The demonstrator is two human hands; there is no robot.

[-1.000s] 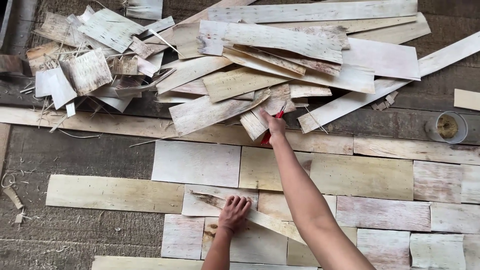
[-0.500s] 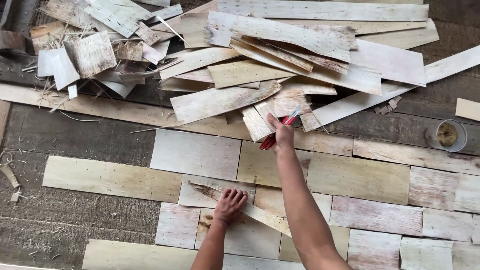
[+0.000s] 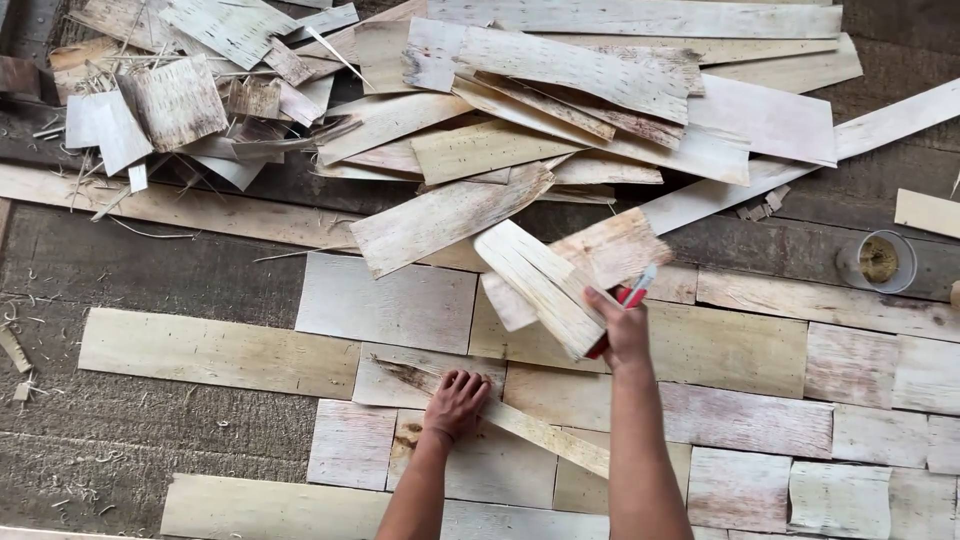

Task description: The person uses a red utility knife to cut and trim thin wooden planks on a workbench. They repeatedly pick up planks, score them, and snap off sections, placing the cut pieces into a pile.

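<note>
Veneer strip (image 3: 540, 285) was lifted clear of the pile, pinched in the right hand (image 3: 620, 325); half a second earlier that hand only touched the scraps at the pile's edge. Right fingers were closed on the strip's near end together with a red-handled cutter (image 3: 625, 300), its blade tip poking out above the knuckles. A wider torn sheet (image 3: 610, 250) sat just beyond the fingertips, touching the strip; couldn't tell whether it was gripped too. Left hand (image 3: 455, 405) lay flat, fingers spread, holding nothing, pressing a long narrow strip (image 3: 520, 420) lying diagonally over the laid sheets (image 3: 740, 350), same spot as before. Loose pile (image 3: 560, 110) lay well beyond both hands. Small cup (image 3: 880, 260) sat far right of the right fingers.
</note>
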